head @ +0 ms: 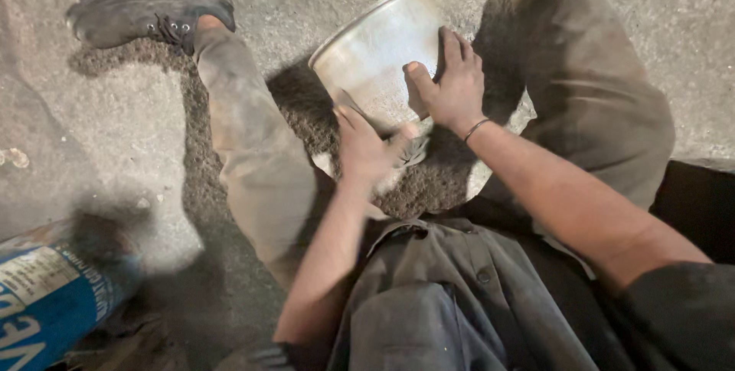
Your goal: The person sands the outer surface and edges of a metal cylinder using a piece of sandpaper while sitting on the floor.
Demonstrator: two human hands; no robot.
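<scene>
Now the right hand lies flat, fingers spread, on the tilted metal bowl at upper centre. The left hand grips something blurred at its base. Bowl looks stiff, light, slick; the rim seems the surest hold.

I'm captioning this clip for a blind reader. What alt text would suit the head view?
Seen from above, a person sitting on a gritty concrete floor steadies a tilted round metal vessel between their legs with the right hand, while the left hand, blurred, presses something against its lower wall. A worn boot lies upper left, a blue cylinder lower left.
</scene>
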